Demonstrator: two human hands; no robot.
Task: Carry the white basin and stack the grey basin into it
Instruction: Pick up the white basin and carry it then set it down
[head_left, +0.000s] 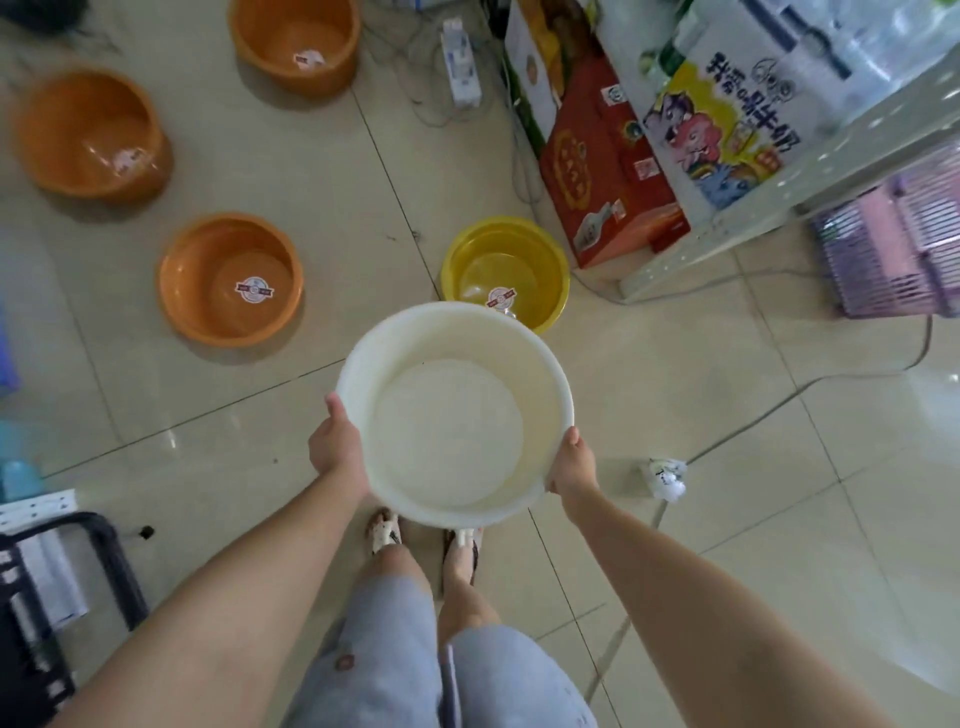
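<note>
The white basin (452, 410) is round and empty, held level above the tiled floor in front of my legs. My left hand (335, 441) grips its left rim, thumb over the edge. My right hand (571, 465) grips the right rim the same way. No grey basin is in view.
Three orange basins (231, 278) (91, 135) (296, 44) and a yellow basin (506, 273) stand on the floor ahead. Printed cartons (608, 171) and a purple crate (893, 249) are at the right. Cables (779, 400) cross the floor. A black rack (57, 582) stands at the lower left.
</note>
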